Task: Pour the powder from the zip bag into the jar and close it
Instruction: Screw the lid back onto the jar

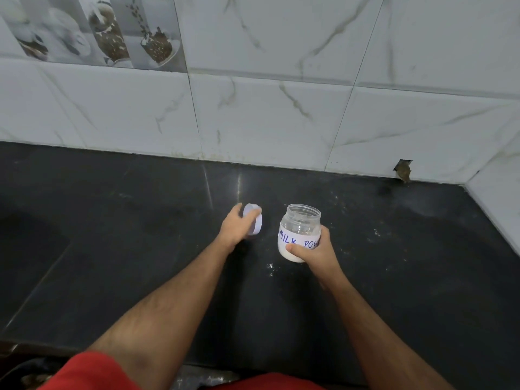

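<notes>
I judge the closing step: right hand (319, 253) wraps the open, part-filled milk-powder jar (300, 233) on the counter; left hand (235, 228), just left of it, grips the white lid (254, 222), which next needs seating squarely on the mouth.

The right hand (319, 253) has its grip around the lower half of a clear jar (300, 230), thumb across the handwritten label reading "MILK POW…". The jar stands upright and uncapped, white powder visible below the grip. Just left of it, the left hand (235, 229) holds a white lid (254, 219) tilted on edge above the black surface (394, 263). White specks lie below the jar.
</notes>
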Demonstrator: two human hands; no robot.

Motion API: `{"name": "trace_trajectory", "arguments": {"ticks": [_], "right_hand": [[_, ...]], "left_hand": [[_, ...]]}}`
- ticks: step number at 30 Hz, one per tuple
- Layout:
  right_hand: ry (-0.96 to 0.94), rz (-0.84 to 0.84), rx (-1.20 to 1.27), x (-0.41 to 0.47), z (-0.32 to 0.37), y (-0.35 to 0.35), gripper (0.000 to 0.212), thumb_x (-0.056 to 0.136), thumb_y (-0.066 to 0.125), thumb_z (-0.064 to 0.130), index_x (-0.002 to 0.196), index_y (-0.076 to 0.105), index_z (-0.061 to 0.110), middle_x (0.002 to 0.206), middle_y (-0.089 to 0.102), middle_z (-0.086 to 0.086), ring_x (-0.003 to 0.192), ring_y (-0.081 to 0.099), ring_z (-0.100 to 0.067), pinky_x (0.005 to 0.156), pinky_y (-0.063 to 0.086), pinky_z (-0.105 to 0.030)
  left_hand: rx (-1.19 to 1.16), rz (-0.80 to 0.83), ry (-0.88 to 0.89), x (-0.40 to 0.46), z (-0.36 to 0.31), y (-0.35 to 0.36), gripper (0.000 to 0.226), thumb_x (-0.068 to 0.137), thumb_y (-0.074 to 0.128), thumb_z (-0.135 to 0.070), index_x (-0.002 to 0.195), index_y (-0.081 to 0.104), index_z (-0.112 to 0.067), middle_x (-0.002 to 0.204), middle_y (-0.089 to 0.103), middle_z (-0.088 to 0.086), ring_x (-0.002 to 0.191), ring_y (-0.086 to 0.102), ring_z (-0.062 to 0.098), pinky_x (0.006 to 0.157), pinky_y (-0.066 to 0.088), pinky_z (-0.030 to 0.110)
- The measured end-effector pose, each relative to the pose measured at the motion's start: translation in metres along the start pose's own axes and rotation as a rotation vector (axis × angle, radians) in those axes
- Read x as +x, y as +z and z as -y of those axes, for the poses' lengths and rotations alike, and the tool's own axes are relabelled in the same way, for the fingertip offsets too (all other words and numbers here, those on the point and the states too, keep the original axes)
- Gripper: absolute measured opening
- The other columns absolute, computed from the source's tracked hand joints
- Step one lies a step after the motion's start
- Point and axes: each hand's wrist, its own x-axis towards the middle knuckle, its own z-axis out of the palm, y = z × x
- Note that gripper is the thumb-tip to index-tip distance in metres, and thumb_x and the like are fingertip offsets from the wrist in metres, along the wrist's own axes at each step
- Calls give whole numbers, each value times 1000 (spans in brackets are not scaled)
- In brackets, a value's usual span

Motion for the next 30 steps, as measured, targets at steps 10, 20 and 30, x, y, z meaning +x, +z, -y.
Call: {"name": "trace_trajectory", "arguments": {"ticks": [10,20,30], "right_hand": [[15,120,-87,-9,-1,19,90,56,90,23,129,38,27,119,63,4,106,66,-11,90,58,-35],[0,67,-97,3,11,6,92,48,90,40,127,44,29,115,66,6,104,67,-13,89,59,-43],[-48,73,-216,-2,20,10,81,58,89,41,127,46,33,108,68,11,99,67,-9,83,59,-33]], "left_hand": [[-448,130,-36,-7,-43,19,52,76,73,-49,111,61,-12,110,72,11,92,69,22,88,54,38],[-150,281,72,-20,-52,16,72,76,72,-41,140,47,-21,131,61,3,116,60,17,102,45,32],[-15,332,206,-31,-67,19,38,97,50,-51,105,68,-18,100,74,1,91,71,14,82,55,26]]}}
